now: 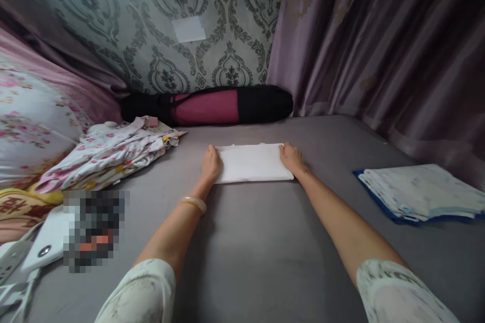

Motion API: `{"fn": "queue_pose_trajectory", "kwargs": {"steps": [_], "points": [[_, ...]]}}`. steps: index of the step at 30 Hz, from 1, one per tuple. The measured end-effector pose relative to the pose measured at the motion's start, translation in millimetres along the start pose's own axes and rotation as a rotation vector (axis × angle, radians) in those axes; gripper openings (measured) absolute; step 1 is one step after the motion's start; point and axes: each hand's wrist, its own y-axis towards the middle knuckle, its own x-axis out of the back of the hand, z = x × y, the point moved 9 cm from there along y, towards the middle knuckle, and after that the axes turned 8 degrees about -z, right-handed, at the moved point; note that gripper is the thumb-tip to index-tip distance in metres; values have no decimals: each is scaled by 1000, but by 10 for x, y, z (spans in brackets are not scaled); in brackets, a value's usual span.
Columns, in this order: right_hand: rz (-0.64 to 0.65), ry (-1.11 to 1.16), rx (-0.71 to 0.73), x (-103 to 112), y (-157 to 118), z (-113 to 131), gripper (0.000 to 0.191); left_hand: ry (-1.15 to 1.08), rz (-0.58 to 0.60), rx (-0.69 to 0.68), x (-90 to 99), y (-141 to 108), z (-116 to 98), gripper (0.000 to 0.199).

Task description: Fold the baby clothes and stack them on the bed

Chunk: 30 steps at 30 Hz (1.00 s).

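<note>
A white folded cloth [252,163] lies as a flat rectangle on the grey bed sheet [261,242], in the middle of the view. My left hand [212,162] grips its left end, the fingers curled round the edge. At the opposite end, my right hand [291,156] holds the cloth's upper right corner with closed fingers. Both arms are stretched forward, and a pale bangle [194,204] circles the left wrist.
Behind the cloth, a black and pink long bag [206,107] lies against the wall. Crumpled printed clothes [113,151] and a floral pillow [34,126] are on the left, above a white device with cables [51,239]. Folded light fabric [424,192] rests at right.
</note>
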Motion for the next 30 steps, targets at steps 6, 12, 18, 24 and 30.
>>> {"fn": "queue_pose_trajectory", "kwargs": {"steps": [6, 12, 18, 24, 30], "points": [[-8, 10, -17, -37, 82, -23, 44, 28, -2, 9, -23, 21, 4, 32], [-17, 28, -13, -46, 108, -26, 46, 55, 14, 43, -28, 46, 35, 31], [19, 36, -76, -85, 94, -14, 46, 71, 26, 116, -31, 44, 39, 32], [164, 106, -117, -96, 144, -77, 50, 114, 51, 132, 95, 17, -22, 31], [-62, 80, -34, 283, -128, 165, 42, 186, -19, -76, 342, -112, -532, 32]]}}
